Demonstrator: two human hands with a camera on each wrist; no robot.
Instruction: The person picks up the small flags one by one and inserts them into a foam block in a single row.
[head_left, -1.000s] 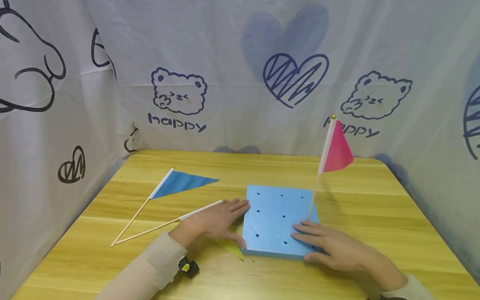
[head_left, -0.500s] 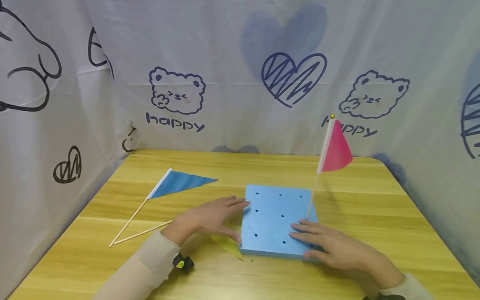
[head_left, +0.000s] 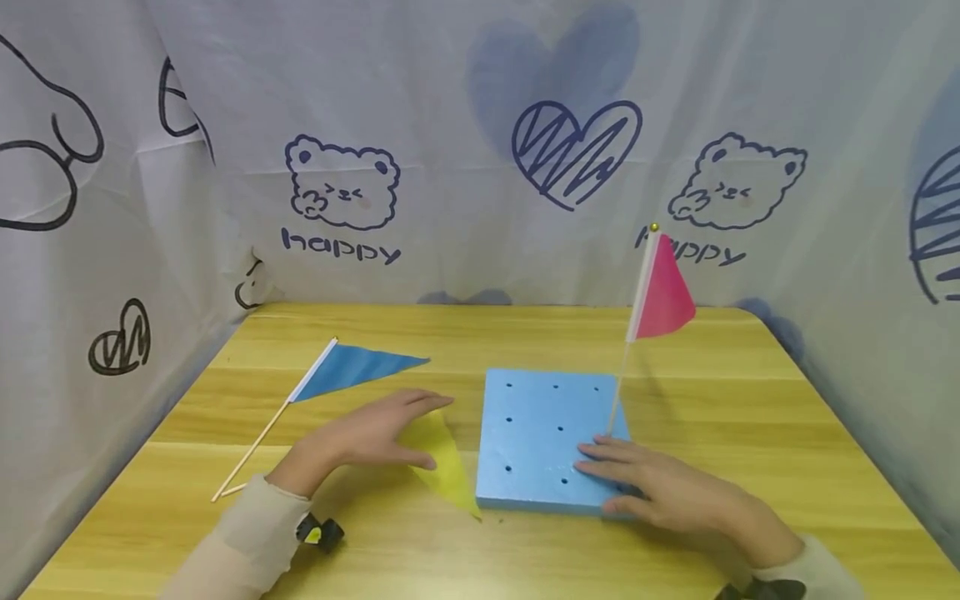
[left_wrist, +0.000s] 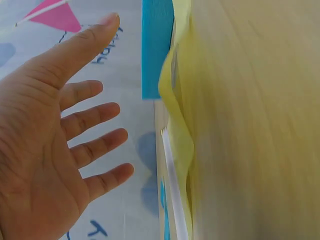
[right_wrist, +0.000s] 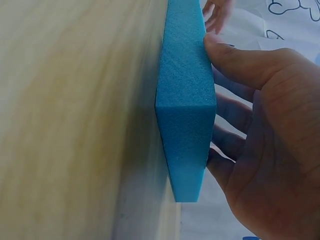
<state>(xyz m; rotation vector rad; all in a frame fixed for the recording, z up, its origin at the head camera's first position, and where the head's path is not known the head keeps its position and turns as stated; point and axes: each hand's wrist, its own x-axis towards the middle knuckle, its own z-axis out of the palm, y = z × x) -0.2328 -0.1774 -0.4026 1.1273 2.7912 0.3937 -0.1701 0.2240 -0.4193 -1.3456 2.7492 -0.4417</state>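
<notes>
While hovering left hand [head_left: 367, 433] by yellow flag [head_left: 450, 473], resting right hand [head_left: 678, 496] on blue block [head_left: 532, 450]

Left of centre in the head frame, left fingers and thumb spread, pinching nothing; apparently clear of the cloth, going by the left wrist frame. Find the yellow flag beneath and beside that hand: cloth low, left of centre, tip just beside the block's near left corner. Stick mostly hidden by hand and forearm; only the lower end visible, lower left of the frame.

At lower right, right fingers slightly apart, laid across the block's near right corner, thumb at the near edge. No pinch on any stick visible; pressure, can't tell. See pink flag [head_left: 666, 292], right of centre, leaning slightly, foot just beyond the right fingertips. Seat in the hole: can't confirm.

Risks, by judgement:
- Could knock the pink flag askew if sliding the right fingers up-frame into the stick.
- Could drag blue flag [head_left: 348, 371], left of the frame, if scooping up both sticks; lower ends just beside each other.
- Could crease the yellow cloth if grabbing fabric instead of stick; rippled off the table [head_left: 420, 558] in the left wrist frame.
- Could skid the block if pushing sideways with the right.
- Could catch the yellow tip on the block corner if pulling carelessly.
</notes>
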